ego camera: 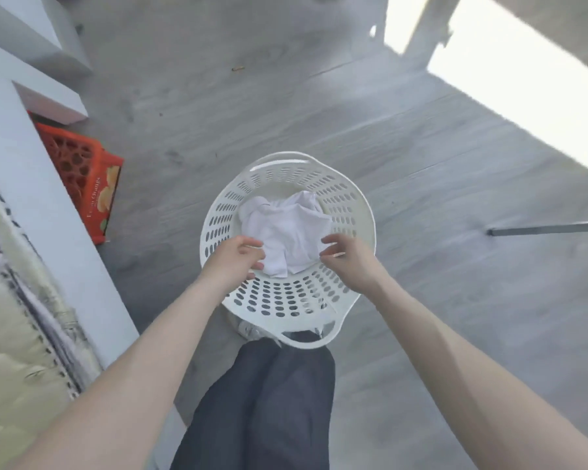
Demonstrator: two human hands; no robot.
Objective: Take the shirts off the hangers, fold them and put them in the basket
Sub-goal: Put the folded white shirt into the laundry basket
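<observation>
The person is standing over the white basket [287, 300], which is sitting on the grey floor [421, 164] right by their feet. A white shirt [286, 228] is lying down inside the basket. It is looking a bit lumpy and bunched up at the far side, not flat and neat.

Both hands are reaching into the top of the basket. The left hand [235, 257] is at the near left edge of the shirt, and its fingers [257, 255] are curling in and touching the cloth. I cannot tell if they are pinching it or just resting on it. The right hand [348, 257] is at the near right edge of the shirt, and its fingers [333, 254] are bending loosely and spreading apart, holding nothing.

So I think the step in hand is putting this shirt into the basket, and it is almost done.

Next, the hands are going to need to come up out of the basket with nothing in them. Then the person is going to need to look for another shirt on a hanger. No hangers are showing here, so it means turning away first. An orange crate [82, 171] is sitting off to the left.
</observation>
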